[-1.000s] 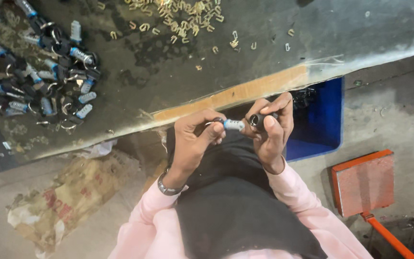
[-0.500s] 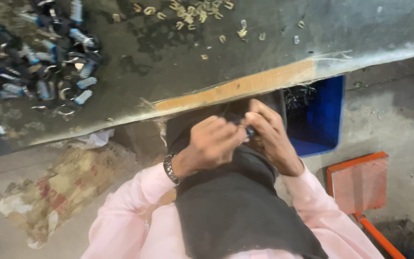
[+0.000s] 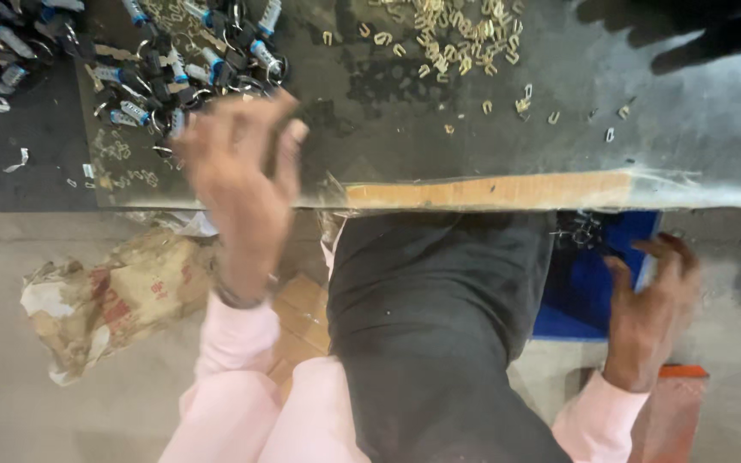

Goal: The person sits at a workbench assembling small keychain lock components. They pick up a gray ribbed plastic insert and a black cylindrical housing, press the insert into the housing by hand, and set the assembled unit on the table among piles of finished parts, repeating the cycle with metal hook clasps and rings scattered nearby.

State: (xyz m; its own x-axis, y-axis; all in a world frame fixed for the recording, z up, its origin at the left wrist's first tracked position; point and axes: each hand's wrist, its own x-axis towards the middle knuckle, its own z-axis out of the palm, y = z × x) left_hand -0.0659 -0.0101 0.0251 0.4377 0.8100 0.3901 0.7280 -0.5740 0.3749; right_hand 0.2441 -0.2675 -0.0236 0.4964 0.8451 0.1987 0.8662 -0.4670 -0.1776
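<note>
Keyrings (image 3: 190,64) lie just beyond the blurred left hand (image 3: 242,171), grip apart, empty.

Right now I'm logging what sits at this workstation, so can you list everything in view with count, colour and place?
Ringed metal pieces: a heap, too many to count, dark and silver with blue, far left of table.
U-shaped clips: many, pale brass, scattered at the table's middle.
Table: one, dark grey top with a tan wooden edge.
Blue bin: one, under the table edge at right.
Crumpled paper sack: one, brown, on the floor at left.
Orange block: one, on the floor, bottom right.
Left hand: blurred, raised toward the heap.
Right hand: fingers spread, at the bin.
</note>
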